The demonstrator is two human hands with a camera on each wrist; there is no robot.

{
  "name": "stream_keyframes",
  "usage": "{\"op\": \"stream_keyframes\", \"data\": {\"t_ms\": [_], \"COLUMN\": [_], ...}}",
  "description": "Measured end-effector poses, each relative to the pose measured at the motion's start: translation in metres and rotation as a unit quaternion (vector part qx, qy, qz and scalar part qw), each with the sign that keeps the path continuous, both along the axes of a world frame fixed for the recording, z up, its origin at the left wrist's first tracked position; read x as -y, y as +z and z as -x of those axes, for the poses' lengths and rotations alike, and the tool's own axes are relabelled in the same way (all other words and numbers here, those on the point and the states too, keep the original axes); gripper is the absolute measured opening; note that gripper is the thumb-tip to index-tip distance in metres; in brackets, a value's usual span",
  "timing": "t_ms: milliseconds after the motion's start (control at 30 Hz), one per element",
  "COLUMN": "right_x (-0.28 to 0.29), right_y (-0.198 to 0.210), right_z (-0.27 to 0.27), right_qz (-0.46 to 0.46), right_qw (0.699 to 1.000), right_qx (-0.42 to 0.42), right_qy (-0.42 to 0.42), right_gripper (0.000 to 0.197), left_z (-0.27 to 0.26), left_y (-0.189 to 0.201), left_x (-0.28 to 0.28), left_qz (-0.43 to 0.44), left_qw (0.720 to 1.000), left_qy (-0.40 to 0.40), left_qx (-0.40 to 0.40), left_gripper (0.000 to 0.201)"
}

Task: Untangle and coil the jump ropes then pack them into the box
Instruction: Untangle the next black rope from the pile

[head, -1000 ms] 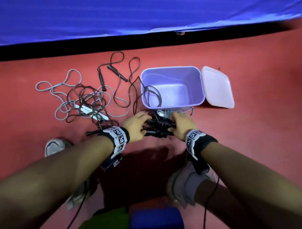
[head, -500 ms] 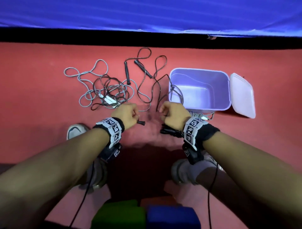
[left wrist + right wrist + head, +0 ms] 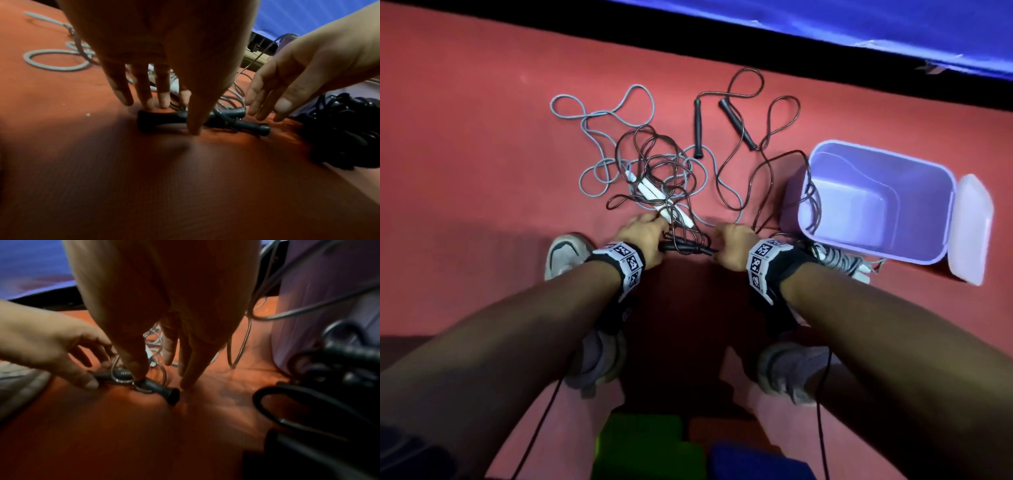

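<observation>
A pair of black handles lies on the red floor just in front of me, with thin dark rope looped over it. My left hand straddles the left end, thumb in front and fingers behind, pinching it. With straight fingers, my right hand reaches the right end, its thumb touching the handle. Grey rope, dark rope and white handles lie tangled beyond. The purple box stands open to the right. A coiled black rope lies by my right wrist.
The box lid lies to the right of the box. A coiled grey rope rests against the box front. Two more black handles lie further back. My shoes are below my arms. A blue mat borders the floor.
A second ago both hands gripped the coiled black rope. It now lies by my right wrist, and both hands have dropped onto the loose black handles with fingers straightened.
</observation>
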State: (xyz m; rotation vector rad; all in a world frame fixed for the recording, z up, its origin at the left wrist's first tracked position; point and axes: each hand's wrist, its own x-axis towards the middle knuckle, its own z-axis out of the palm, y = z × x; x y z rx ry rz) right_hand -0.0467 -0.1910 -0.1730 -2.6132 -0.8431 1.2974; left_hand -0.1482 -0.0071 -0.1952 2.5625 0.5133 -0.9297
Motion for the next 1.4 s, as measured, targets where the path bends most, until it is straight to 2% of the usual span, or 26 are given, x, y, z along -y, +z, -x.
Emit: {"op": "stream_keyframes", "data": {"t_ms": [133,300,400,467,533,633,700,833,933,1000,1067,1167,1233,1300,1367,1400], "right_x": [-0.008,-0.016,-0.019,-0.02,-0.024,-0.031,-0.035,-0.039,-0.035,-0.03,-0.024,-0.018,-0.015,-0.013,-0.011,-0.01], "right_y": [-0.016,-0.022,-0.009,0.003,0.02,0.054,0.079,0.141,0.189,0.217,0.246,0.292,0.327,0.363,0.397,0.412], "right_z": [0.012,0.019,0.018,0.017,0.013,0.003,-0.005,-0.021,-0.027,-0.028,-0.028,-0.027,-0.023,-0.019,-0.019,-0.021], "right_qz": [-0.002,0.005,-0.044,-0.087,-0.125,-0.184,-0.245,-0.357,-0.415,-0.433,-0.449,-0.494,-0.533,-0.588,-0.629,-0.637], "right_qw": [1.0,0.998,0.993,0.987,0.98,0.969,0.953,0.908,0.877,0.864,0.856,0.831,0.808,0.771,0.737,0.73], "right_qx": [0.023,0.025,0.067,0.118,0.153,0.164,0.174,0.164,0.139,0.134,0.121,0.094,0.064,0.028,0.005,0.003], "right_qy": [0.008,-0.05,-0.083,-0.069,-0.039,-0.005,-0.048,-0.142,-0.197,-0.218,-0.225,-0.238,-0.243,-0.242,-0.246,-0.246], "right_gripper": [0.066,0.085,0.099,0.107,0.096,0.053,0.036,0.018,0.014,0.014,0.014,0.009,0.007,0.008,0.008,0.007], "left_z": [-0.003,-0.004,-0.012,-0.021,-0.032,-0.045,-0.051,-0.056,-0.059,-0.057,-0.055,-0.056,-0.06,-0.064,-0.067,-0.068], "left_y": [-0.01,-0.011,0.005,0.026,0.054,0.105,0.143,0.216,0.255,0.276,0.292,0.312,0.326,0.344,0.362,0.371], "left_x": [0.002,0.001,0.002,0.0,-0.004,-0.008,-0.01,-0.007,-0.007,-0.006,-0.005,-0.005,-0.004,0.0,0.0,-0.002], "left_qz": [-0.001,0.097,0.129,0.12,0.122,0.142,0.151,0.177,0.196,0.155,0.122,0.134,0.174,0.196,0.176,0.154], "left_qw": [1.0,0.992,0.987,0.988,0.985,0.969,0.948,0.901,0.892,0.903,0.909,0.903,0.9,0.907,0.922,0.926], "left_qy": [0.007,0.078,0.079,0.053,0.03,0.055,0.089,0.094,0.113,0.087,0.066,0.052,0.039,-0.001,-0.045,-0.058], "left_qx": [0.007,0.016,0.057,0.082,0.115,0.195,0.267,0.385,0.391,0.391,0.394,0.404,0.399,0.372,0.343,0.338], "left_gripper": [0.043,0.034,0.021,0.01,0.011,0.013,0.012,0.024,0.032,0.023,0.025,0.029,0.031,0.022,0.006,0.009]}}
